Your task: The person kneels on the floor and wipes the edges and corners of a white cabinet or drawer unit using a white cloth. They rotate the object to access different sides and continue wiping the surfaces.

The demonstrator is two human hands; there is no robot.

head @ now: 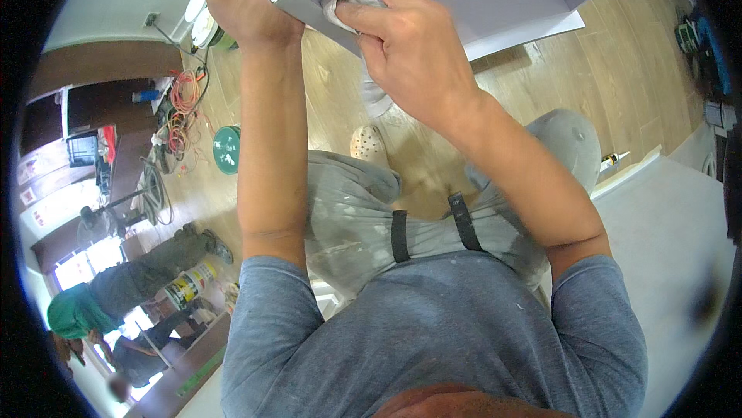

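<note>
My right hand (406, 41) pinches a crumpled, stained white cloth (343, 3) between thumb and fingers. The cloth is pressed on the edge face of a white box-like panel structure (493, 6) at the top of the view. My left hand (237, 1) is raised at the structure's left corner, at the picture's top rim. Its fingers are mostly cut off or hidden, so whether it grips the corner cannot be told. More pale cloth (374, 96) hangs below my right hand.
A green lid (226, 149), coiled orange hoses (185, 90) and buckets (204, 27) stand at left on the wood-look floor. A sealant tube (611, 161) lies at right beside a pale board (661, 232). Co-workers (81, 311) are at lower left near a bucket (191, 285).
</note>
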